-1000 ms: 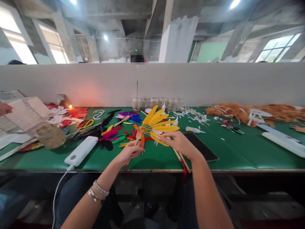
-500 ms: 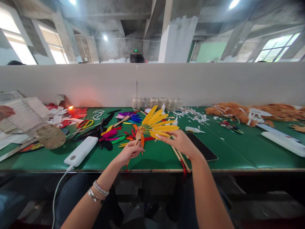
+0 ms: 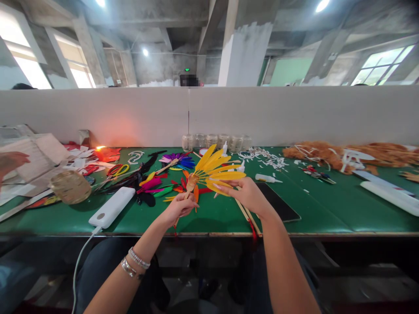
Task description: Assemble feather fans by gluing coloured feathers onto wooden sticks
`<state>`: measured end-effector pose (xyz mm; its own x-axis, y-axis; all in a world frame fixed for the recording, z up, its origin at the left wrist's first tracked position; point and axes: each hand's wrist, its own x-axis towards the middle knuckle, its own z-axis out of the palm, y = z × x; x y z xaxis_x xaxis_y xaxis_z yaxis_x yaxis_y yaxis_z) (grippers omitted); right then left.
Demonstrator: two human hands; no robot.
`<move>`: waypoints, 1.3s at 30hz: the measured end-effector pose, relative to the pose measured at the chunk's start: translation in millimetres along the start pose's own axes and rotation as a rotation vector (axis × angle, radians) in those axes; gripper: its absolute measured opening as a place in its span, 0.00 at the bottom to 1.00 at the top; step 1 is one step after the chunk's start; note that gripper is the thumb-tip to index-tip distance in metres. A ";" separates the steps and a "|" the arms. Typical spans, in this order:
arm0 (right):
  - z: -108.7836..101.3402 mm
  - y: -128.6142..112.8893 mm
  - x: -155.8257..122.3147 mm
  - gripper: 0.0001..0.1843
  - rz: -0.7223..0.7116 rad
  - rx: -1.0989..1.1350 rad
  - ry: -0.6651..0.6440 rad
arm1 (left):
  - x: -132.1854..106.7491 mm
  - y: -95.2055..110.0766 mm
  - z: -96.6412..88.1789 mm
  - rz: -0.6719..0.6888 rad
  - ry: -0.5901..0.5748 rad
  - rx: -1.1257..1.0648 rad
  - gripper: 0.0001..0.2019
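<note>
My left hand is closed round the wooden handle of a small fan of yellow feathers. The feathers spread up and to the right from the handle's head. My right hand has its thumb and fingers on the lowest yellow feather, at the fan's right side. Behind the fan lie loose orange and red feathers. A second fan, of purple and blue feathers, rests farther back on the green table.
To the left are a white power bank with a cable, a glass jar, scissors and a burning candle. A black tablet and a glue bottle lie right. Another person's hand shows at far left.
My right hand's fingers have shifted slightly along the lowest feather, while my left hand holds still. At far left, the other person's hand has moved a little right and the papers there have shifted.
</note>
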<state>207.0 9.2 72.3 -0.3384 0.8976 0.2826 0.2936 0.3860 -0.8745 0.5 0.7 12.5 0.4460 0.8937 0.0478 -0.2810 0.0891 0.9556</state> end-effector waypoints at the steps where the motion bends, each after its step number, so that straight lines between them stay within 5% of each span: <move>1: 0.3 -0.8 0.0 0.15 -0.001 -0.016 0.003 | -0.4 0.7 0.7 0.000 0.004 -0.002 0.18; 8: -7.9 -3.3 -3.9 0.23 0.057 -0.080 -0.031 | 1.6 2.7 2.4 0.040 0.061 -0.038 0.18; 14: 18.8 15.7 3.6 0.19 0.047 -0.087 -0.301 | 3.1 -2.5 1.6 0.085 0.084 -0.054 0.18; 19: 68.7 25.1 17.7 0.21 -0.056 0.224 0.004 | 3.2 -5.1 3.6 0.034 0.094 -0.047 0.16; 24: 80.3 27.2 21.1 0.19 -0.118 0.340 0.202 | 5.2 -7.4 3.9 0.025 0.072 -0.025 0.17; 39: 85.0 26.0 16.9 0.23 -0.091 0.311 0.297 | 4.4 -9.2 7.3 0.034 0.094 -0.032 0.15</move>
<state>133.0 16.3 20.9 -0.0652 0.9027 0.4254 -0.0245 0.4247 -0.9050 11.3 0.6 6.0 0.3549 0.9335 0.0513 -0.3226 0.0708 0.9439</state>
